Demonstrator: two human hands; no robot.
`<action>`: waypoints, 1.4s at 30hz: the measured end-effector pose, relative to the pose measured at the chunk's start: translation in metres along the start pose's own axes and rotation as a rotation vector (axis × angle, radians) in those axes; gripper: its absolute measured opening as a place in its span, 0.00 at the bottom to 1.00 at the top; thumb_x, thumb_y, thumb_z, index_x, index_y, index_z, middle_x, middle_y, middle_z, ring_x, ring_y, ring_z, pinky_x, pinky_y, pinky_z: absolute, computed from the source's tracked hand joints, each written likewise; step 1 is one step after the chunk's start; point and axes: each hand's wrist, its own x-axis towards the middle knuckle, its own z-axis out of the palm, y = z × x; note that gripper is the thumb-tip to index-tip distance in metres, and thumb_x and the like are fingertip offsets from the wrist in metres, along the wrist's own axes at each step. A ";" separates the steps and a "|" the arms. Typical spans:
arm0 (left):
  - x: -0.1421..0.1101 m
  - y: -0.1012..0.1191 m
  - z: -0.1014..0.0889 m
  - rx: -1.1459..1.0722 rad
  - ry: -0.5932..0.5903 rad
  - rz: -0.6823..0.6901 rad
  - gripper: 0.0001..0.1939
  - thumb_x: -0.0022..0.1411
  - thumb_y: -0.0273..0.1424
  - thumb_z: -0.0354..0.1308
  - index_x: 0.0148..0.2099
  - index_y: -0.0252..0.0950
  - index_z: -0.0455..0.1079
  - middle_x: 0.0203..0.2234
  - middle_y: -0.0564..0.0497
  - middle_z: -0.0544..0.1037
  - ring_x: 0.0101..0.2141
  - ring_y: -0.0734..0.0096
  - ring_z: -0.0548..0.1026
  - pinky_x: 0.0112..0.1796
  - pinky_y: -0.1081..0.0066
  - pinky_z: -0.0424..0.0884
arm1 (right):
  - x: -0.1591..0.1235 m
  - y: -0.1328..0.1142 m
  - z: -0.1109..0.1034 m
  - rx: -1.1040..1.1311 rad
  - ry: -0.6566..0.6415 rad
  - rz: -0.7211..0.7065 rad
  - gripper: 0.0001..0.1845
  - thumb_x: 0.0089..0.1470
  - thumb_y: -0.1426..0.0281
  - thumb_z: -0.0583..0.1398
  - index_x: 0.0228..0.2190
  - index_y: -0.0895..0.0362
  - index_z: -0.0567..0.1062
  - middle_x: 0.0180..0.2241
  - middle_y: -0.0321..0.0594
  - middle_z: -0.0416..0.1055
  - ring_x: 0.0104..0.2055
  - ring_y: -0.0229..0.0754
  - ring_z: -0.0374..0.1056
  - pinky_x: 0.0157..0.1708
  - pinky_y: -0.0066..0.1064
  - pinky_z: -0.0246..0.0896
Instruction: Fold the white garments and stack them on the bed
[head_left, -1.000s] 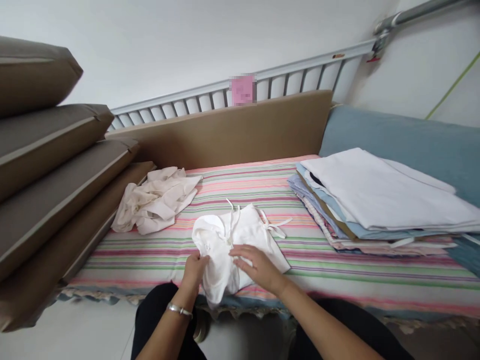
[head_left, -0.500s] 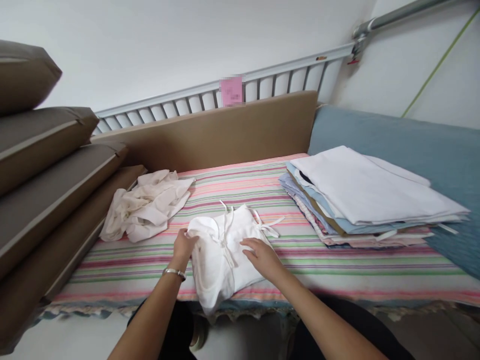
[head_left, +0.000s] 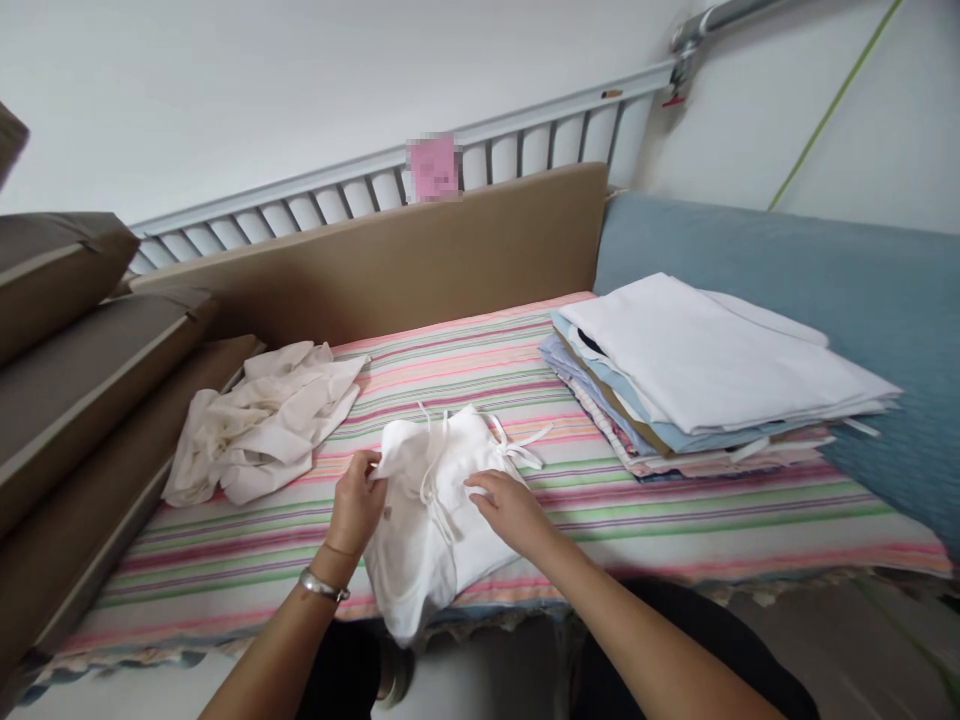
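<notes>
A white garment (head_left: 476,540) with thin tie strings lies partly folded at the front of the striped bed cover, its lower left part hanging over the edge. My left hand (head_left: 358,505), with a silver bracelet at the wrist, pinches the garment's upper left edge and holds that layer slightly raised. On the garment's right half rests my right hand (head_left: 510,512), thumb and fingers apart, lying lightly on the cloth. Tied bows (head_left: 517,445) show at the garment's top right, just beyond that hand. Folds hide the garment's exact shape.
Crumpled off-white cloth (head_left: 270,425) lies to the left, beside stacked brown cushions (head_left: 97,390). At right is a pile of folded cloths (head_left: 720,350), white on top. Behind stand a brown board-like cushion (head_left: 420,265), a white radiator (head_left: 525,155) and a blue backrest (head_left: 780,245).
The view has shifted, so most things sit further left. My left hand has lifted the garment's upper left layer a little more upright. The right hand stays on the cloth.
</notes>
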 end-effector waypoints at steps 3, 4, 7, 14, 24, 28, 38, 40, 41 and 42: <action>0.008 -0.007 0.002 -0.226 0.000 -0.195 0.18 0.53 0.31 0.52 0.48 0.38 0.64 0.42 0.48 0.74 0.41 0.67 0.72 0.41 0.68 0.68 | 0.001 0.002 0.001 -0.001 0.004 0.009 0.14 0.52 0.73 0.55 0.40 0.56 0.75 0.41 0.43 0.73 0.46 0.44 0.67 0.48 0.36 0.58; 0.010 -0.013 0.002 -0.293 -0.024 -0.324 0.20 0.52 0.32 0.52 0.49 0.38 0.65 0.40 0.48 0.75 0.39 0.67 0.73 0.38 0.69 0.68 | 0.001 0.002 0.002 0.001 0.007 0.013 0.14 0.52 0.73 0.55 0.40 0.56 0.75 0.41 0.43 0.73 0.46 0.44 0.67 0.48 0.36 0.59; 0.008 -0.037 0.004 -0.380 -0.107 -0.715 0.21 0.46 0.32 0.57 0.45 0.34 0.68 0.24 0.52 0.75 0.25 0.70 0.72 0.26 0.72 0.66 | -0.001 0.004 0.002 0.009 0.010 0.029 0.14 0.51 0.73 0.55 0.40 0.56 0.75 0.41 0.43 0.73 0.46 0.44 0.67 0.48 0.36 0.59; 0.000 -0.051 0.001 -0.556 -0.169 -0.908 0.28 0.42 0.30 0.59 0.50 0.35 0.65 0.26 0.52 0.76 0.24 0.73 0.72 0.25 0.73 0.66 | 0.032 0.002 -0.028 -0.042 0.206 0.059 0.15 0.55 0.70 0.52 0.41 0.55 0.75 0.42 0.42 0.73 0.46 0.42 0.67 0.49 0.35 0.59; 0.007 -0.056 0.014 -0.558 -0.060 -0.752 0.22 0.45 0.36 0.59 0.44 0.35 0.66 0.23 0.55 0.73 0.21 0.76 0.68 0.23 0.74 0.62 | 0.131 0.023 -0.015 -0.483 0.052 0.492 0.18 0.56 0.57 0.53 0.37 0.57 0.74 0.37 0.50 0.75 0.42 0.48 0.70 0.39 0.37 0.61; 0.011 -0.069 0.029 -0.412 -0.050 -0.701 0.15 0.44 0.31 0.58 0.37 0.34 0.68 0.23 0.52 0.74 0.25 0.71 0.71 0.27 0.72 0.65 | 0.126 0.032 -0.006 -0.573 0.032 0.498 0.18 0.59 0.59 0.50 0.41 0.56 0.73 0.37 0.50 0.75 0.43 0.47 0.70 0.40 0.36 0.59; -0.006 -0.056 0.013 -0.454 -0.035 -0.877 0.28 0.48 0.38 0.60 0.50 0.32 0.63 0.30 0.49 0.75 0.26 0.72 0.72 0.29 0.71 0.67 | 0.093 0.026 -0.024 -0.599 0.048 0.277 0.24 0.58 0.62 0.51 0.53 0.60 0.64 0.51 0.51 0.67 0.53 0.49 0.62 0.50 0.38 0.57; -0.031 -0.042 -0.001 -0.470 -0.012 -0.849 0.28 0.50 0.38 0.59 0.52 0.32 0.60 0.36 0.44 0.75 0.32 0.69 0.74 0.34 0.67 0.70 | 0.060 0.018 -0.027 -0.534 0.095 0.019 0.24 0.58 0.64 0.51 0.54 0.59 0.64 0.55 0.50 0.63 0.58 0.48 0.56 0.56 0.40 0.51; -0.046 -0.035 -0.008 -0.431 0.011 -0.791 0.27 0.51 0.37 0.58 0.53 0.33 0.60 0.40 0.42 0.74 0.36 0.67 0.74 0.37 0.66 0.70 | 0.042 0.014 -0.027 -0.504 0.086 -0.082 0.23 0.57 0.64 0.52 0.53 0.59 0.65 0.57 0.50 0.61 0.59 0.49 0.54 0.57 0.42 0.49; -0.063 -0.028 -0.014 -0.361 0.031 -0.701 0.25 0.53 0.37 0.57 0.52 0.34 0.61 0.44 0.41 0.72 0.40 0.65 0.73 0.40 0.64 0.70 | 0.025 0.011 -0.026 -0.483 0.054 -0.144 0.23 0.57 0.63 0.52 0.52 0.58 0.66 0.57 0.49 0.60 0.60 0.49 0.53 0.58 0.43 0.48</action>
